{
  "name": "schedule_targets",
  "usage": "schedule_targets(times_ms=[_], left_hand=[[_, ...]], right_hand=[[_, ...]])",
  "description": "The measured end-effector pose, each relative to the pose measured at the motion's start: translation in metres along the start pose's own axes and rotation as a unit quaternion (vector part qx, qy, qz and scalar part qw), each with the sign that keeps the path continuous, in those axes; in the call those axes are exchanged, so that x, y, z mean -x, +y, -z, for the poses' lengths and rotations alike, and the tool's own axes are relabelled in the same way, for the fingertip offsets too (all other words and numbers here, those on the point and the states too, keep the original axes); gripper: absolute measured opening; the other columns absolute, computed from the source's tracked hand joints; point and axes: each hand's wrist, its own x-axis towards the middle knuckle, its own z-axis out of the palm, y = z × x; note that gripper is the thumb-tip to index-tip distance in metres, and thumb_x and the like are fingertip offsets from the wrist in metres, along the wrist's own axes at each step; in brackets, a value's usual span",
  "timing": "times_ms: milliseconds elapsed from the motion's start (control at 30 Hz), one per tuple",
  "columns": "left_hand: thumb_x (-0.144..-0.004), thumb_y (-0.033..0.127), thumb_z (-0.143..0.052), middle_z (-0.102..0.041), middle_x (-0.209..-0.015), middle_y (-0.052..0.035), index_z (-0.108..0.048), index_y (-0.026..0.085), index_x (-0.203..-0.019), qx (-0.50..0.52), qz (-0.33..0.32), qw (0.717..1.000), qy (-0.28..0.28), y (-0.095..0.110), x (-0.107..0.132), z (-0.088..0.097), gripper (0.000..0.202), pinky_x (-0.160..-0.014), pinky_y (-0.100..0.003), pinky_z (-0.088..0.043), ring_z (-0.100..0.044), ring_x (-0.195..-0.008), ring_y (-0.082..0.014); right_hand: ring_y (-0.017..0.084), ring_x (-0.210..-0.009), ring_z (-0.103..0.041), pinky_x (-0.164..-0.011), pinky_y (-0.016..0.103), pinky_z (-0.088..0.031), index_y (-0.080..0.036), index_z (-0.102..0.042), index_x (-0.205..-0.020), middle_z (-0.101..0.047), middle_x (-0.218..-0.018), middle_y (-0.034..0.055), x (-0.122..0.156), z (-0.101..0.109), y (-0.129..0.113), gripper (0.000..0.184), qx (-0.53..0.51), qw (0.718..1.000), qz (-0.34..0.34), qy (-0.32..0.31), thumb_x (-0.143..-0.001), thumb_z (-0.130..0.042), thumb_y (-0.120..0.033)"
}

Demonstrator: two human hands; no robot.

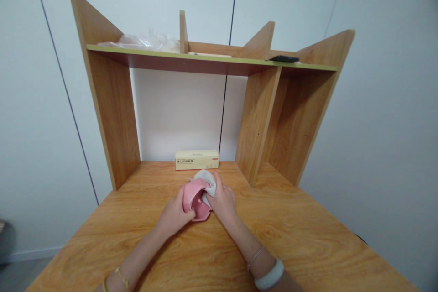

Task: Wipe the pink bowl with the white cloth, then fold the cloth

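A pink plastic bowl-like container (193,197) is tipped on its side on the wooden desk (294,232). My left hand (175,215) grips its left rim and holds it up. My right hand (222,200) is closed on a light grey cloth (207,179) and presses it into the container's opening. The cloth bunches over the container's top edge. Part of the container is hidden behind both hands.
A long beige cardboard box (196,159) lies just behind the container against the wall. A wooden hutch (112,114) stands on the desk; its upper shelf carries crumpled clear plastic (147,41) at left and a flat black object (284,58) at right.
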Motion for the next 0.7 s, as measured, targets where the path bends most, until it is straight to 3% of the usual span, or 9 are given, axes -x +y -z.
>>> schedule_targets(times_ms=[167,333,500,700], left_hand=[[-0.069,0.023,-0.055,-0.058,-0.112,-0.0085,-0.036,0.019,-0.126,0.029,-0.016,0.999,0.031,-0.01,-0.001,-0.001,0.061,-0.088,-0.036,-0.041,-0.056,-0.099,-0.0233],[-0.074,0.044,-0.056,-0.056,-0.111,-0.0122,-0.013,0.016,-0.136,0.208,-0.02,0.977,0.05,-0.015,-0.004,-0.007,0.08,-0.087,-0.037,-0.045,-0.059,-0.095,-0.0219],[-0.054,0.052,-0.072,-0.039,-0.131,-0.0172,-0.018,0.016,-0.135,0.277,-0.058,0.958,0.043,-0.017,-0.004,-0.009,0.103,-0.097,-0.039,-0.037,-0.044,-0.118,-0.0286],[-0.051,0.046,-0.076,-0.045,-0.126,-0.0162,-0.016,0.021,-0.134,0.354,-0.012,0.935,0.032,-0.01,-0.003,-0.011,0.105,-0.09,-0.04,-0.043,-0.052,-0.108,-0.0273]], right_hand=[[0.023,-0.081,-0.063,-0.067,0.028,-0.041,-0.021,-0.023,-0.138,-0.068,-0.092,0.0069,0.005,-0.005,0.002,0.066,-0.086,0.996,-0.021,0.003,-0.077,-0.048,-0.026],[0.02,-0.089,-0.061,-0.07,0.027,-0.045,-0.02,-0.022,-0.138,-0.065,-0.103,0.0075,0.006,-0.018,0.006,0.064,-0.261,0.962,-0.061,0.051,-0.078,-0.045,-0.024],[0.019,-0.1,-0.057,-0.078,0.028,-0.046,-0.019,-0.024,-0.136,-0.058,-0.116,0.009,0.005,-0.028,0.005,0.065,-0.368,0.926,-0.045,0.073,-0.076,-0.048,-0.025],[0.019,-0.106,-0.054,-0.087,0.032,-0.043,-0.016,-0.031,-0.132,-0.055,-0.119,0.0107,0.003,-0.035,0.006,0.062,-0.409,0.902,-0.074,0.113,-0.074,-0.049,-0.027]])
